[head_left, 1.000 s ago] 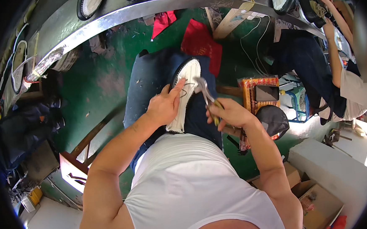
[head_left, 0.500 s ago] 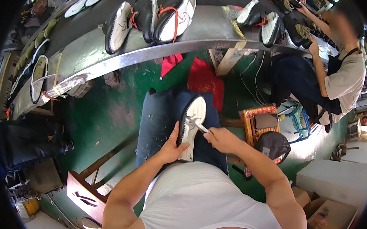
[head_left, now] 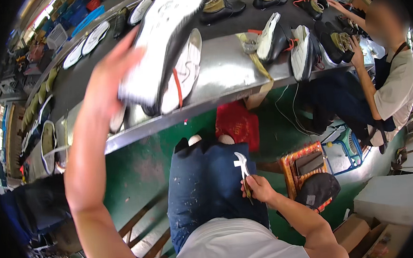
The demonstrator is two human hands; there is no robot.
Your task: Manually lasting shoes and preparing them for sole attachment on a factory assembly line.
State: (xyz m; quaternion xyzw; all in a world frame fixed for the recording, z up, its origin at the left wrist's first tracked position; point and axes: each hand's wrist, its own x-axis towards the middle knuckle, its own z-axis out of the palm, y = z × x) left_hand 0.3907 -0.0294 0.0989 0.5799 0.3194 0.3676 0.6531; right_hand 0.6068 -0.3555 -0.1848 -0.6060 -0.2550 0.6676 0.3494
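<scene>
Holds white-soled shoe (head_left: 165, 41) tilted over bench (head_left: 230, 56) w/ L hand (head_left: 106, 76), w/ fingers clamped on its L edge; grips metal pincers (head_left: 243, 169) in R hand (head_left: 258, 189) above lap (head_left: 209, 181), w/ fingers wrapped tight round lower part. Can see faint print on red cloth (head_left: 237, 124) below bench edge but can't read it; can't tell contents of cardboard box (head_left: 352, 231), lower R.

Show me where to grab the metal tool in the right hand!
Probably best: grip the metal tool by its handle, coming from the person's right, where the right hand has its fingers wrapped around it. The handle is long and slim, and the curved head points away, toward the workbench.
</scene>
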